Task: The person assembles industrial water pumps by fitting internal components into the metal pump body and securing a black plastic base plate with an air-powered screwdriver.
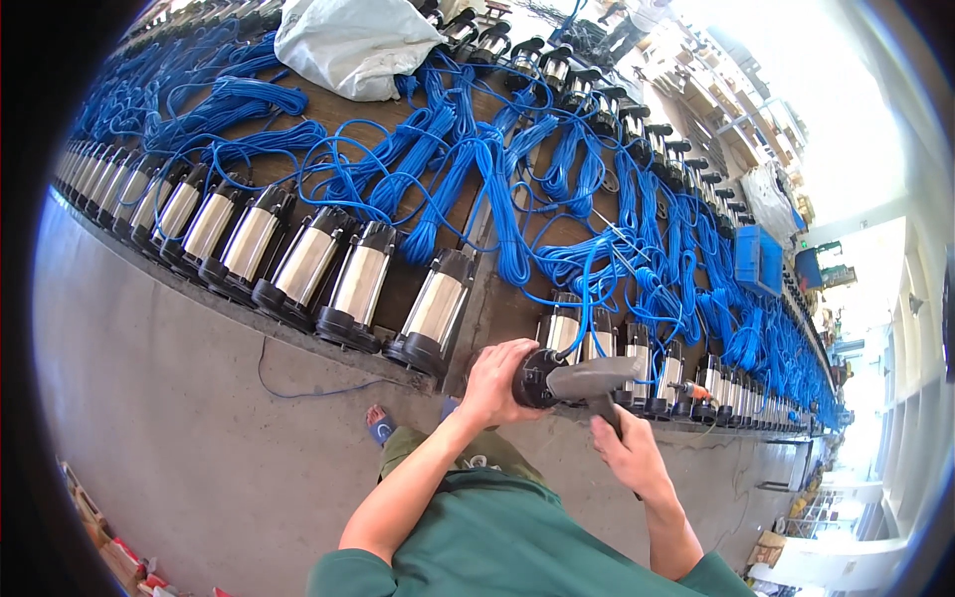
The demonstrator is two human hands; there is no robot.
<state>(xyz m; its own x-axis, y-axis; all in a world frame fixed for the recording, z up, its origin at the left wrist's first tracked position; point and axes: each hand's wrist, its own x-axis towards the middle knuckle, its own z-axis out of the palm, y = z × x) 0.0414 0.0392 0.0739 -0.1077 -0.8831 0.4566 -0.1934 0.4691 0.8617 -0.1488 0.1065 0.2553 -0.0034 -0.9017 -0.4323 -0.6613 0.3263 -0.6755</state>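
Pump (532,380) at the near edge of the tabletop (502,316), black end facing up, the left hand (494,383) with its fingers clamped on it, while the right hand (632,453) has its fingers closed around the handle of a hammer (592,377), whose head overlaps the pump, contact impossible to tell! Just beyond, silver-and-black pumps (360,284) line the edge, blue cables (509,239) sprawling behind them. Farther off, here's a white sack (353,45) and, well to the right, a blue crate (758,261).
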